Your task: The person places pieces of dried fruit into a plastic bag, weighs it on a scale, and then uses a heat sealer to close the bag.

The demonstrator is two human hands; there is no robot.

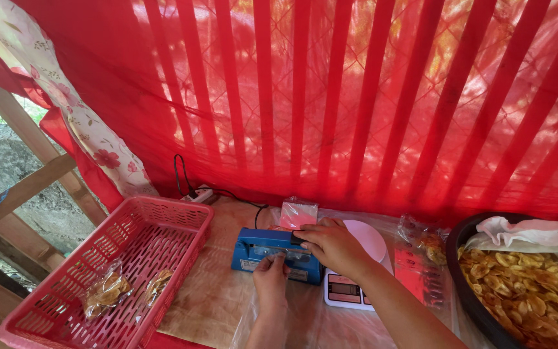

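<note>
A blue heat sealer (253, 249) sits on the brown table surface in the middle. My right hand (332, 244) presses down on the sealer's black handle at its right end. My left hand (271, 278) pinches a small clear bag at the sealer's front edge. The bag's top (297, 213) sticks out behind the sealer and looks pinkish under the red light. A white digital scale (356, 284) with a round pan lies right of the sealer, partly under my right forearm.
A pink plastic basket (163, 213) at the left holds two sealed packets of chips (106, 291). A dark round basin (466, 291) of yellow chips with a white cloth stands at the right. Clear bags (421, 258) lie beside it. A white power strip (200, 194) lies behind, under a red curtain.
</note>
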